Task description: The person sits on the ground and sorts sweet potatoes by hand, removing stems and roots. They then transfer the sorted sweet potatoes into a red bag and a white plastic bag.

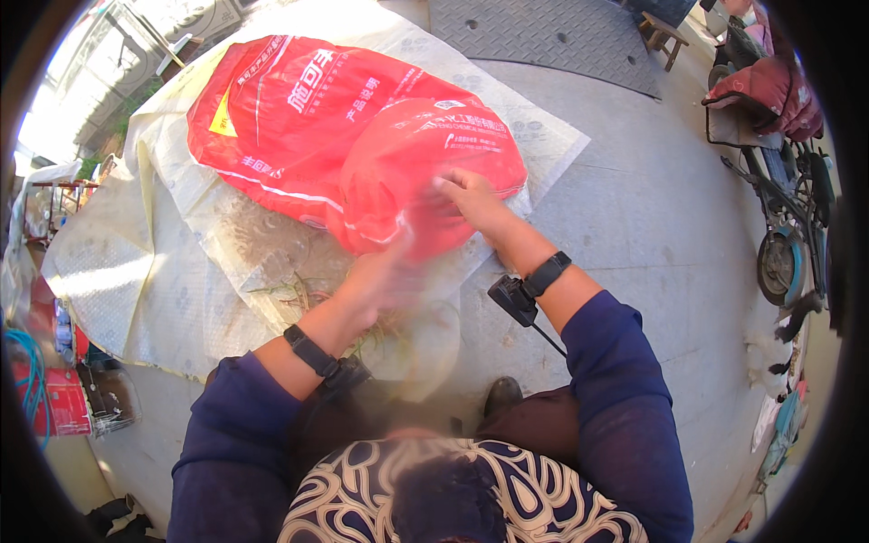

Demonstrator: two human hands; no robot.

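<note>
A large red plastic sack with white printing lies on a pale plastic sheet before me. Its near part bulges up in a rounded heap. My right hand is at the near right side of that bulge, fingers bent against the red plastic and seemingly gripping it. Below the sack's near edge, my left hand is blurred, its fingers pointing towards the sack; whether it grips anything is unclear. Some thin grass stalks lie beside and under the left hand. A strapped black device sits at each wrist.
A ridged metal plate and a wooden stool are at the far side. On the right stand a two-wheeler with a dark red quilted cover and a black-and-white cat. At left are a blue hose and a red container.
</note>
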